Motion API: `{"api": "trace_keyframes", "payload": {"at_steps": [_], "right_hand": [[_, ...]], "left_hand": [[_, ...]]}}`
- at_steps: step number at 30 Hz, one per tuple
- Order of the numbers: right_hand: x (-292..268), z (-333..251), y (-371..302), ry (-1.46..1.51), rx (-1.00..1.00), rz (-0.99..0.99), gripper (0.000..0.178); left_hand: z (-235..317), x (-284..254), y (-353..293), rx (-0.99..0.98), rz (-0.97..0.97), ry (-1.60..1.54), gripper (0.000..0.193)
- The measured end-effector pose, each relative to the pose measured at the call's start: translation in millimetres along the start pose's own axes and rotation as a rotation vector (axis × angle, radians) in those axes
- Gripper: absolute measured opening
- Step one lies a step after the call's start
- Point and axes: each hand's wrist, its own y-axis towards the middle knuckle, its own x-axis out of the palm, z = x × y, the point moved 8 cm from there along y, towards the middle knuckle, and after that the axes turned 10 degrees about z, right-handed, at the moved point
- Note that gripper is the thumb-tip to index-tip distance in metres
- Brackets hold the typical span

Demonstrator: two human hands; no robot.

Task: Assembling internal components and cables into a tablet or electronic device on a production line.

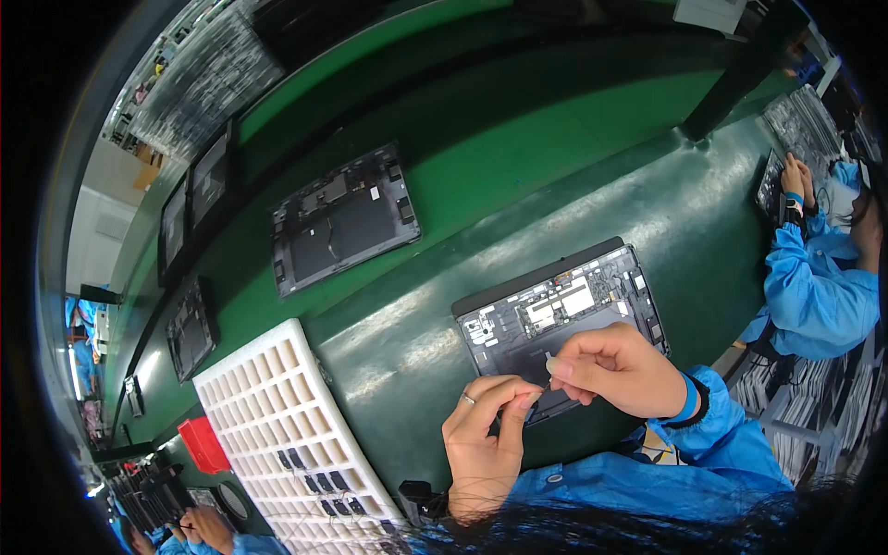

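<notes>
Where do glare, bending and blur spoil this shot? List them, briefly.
Head view: pale glare streaks the dark green workbench; head view: fisheye bending curves the bright green belt near the black rim; head view: dark hair softens the lower edge; head view: any part between the left hand and right hand is too small to identify.

Pale held piece too small to identify; tray cut off below.

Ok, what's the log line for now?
left hand: pinched, contents unclear | right hand: pinching small pale piece | opened device chassis: on green worktable
</notes>
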Motion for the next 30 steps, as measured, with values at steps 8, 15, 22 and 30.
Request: {"api": "trace_keyframes", "payload": {"at_steps": [8, 15, 22, 30], "right_hand": [[2, -7, 3, -0.067, -0.090, -0.034, 0.016], [7, -16, 4, -0.078, -0.422, 0.092, 0.009], [-2, -22, 2, -0.276, -0.653, 0.319, 0.006], [-17, -26, 13, -0.309, -0.633, 0.272, 0.010]], "left_hand": [[-2, 1, 1, 0.043, -0.006, 0.024, 0.006], [-29, 25, -1, -0.409, -0.064, -0.593, 0.014], [-39, 30, 3, -0.392, -0.020, -0.555, 0.017], [-41, 36, 12, -0.403, 0.059, -0.542, 0.014]]}}
